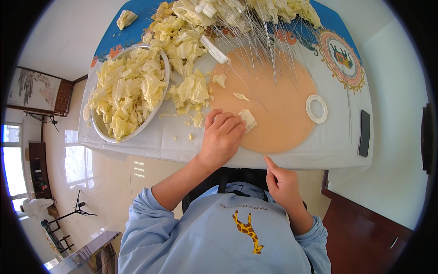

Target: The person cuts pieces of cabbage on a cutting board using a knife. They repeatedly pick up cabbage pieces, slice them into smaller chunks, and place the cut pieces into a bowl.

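Note:
My left hand (222, 137) grips a pale piece of cabbage stem (247, 120) over the near part of a round tan board (284, 113). In my right hand (282, 179) is a thin metal skewer (256, 142), pinched between thumb and forefinger at the board's near edge. Its far end meets the cabbage piece; whether the tip has gone through is hidden by the piece. A few cabbage scraps (219, 80) lie on the board. One white strip of stem (215, 49), threaded on another skewer, rests at the board's upper left edge.
A metal bowl (166, 73) of torn cabbage leaves stands at left, with loose leaves (190, 89) beside it. Many skewers (260, 37) fan out at the back under more cabbage. A white ring (316, 109) and a dark phone-like slab (364, 133) lie at right.

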`<state>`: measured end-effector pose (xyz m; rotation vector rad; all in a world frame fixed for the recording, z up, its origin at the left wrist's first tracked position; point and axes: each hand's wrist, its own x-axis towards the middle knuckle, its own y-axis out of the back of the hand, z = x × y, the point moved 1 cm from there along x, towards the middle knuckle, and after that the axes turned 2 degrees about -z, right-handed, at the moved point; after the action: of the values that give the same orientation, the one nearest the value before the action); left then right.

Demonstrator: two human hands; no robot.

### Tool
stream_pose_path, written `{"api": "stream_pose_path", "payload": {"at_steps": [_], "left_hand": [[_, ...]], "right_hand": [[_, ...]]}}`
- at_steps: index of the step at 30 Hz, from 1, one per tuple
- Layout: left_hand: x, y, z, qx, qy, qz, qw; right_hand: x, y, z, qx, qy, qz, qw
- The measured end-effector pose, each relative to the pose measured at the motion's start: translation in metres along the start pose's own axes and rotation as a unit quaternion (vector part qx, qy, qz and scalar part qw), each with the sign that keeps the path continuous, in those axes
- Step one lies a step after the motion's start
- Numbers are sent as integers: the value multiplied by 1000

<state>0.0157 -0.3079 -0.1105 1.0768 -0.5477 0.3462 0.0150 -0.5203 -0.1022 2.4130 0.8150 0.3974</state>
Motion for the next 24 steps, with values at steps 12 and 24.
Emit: {"api": "stream_pose_path", "payload": {"at_steps": [12, 24], "left_hand": [[-1, -2, -1, -6, -6, 2, 1000], [37, 76, -29, 4, 48, 11, 999]], "right_hand": [[10, -15, 3, -40, 11, 14, 999], [3, 9, 1, 38, -6, 73, 997]]}}
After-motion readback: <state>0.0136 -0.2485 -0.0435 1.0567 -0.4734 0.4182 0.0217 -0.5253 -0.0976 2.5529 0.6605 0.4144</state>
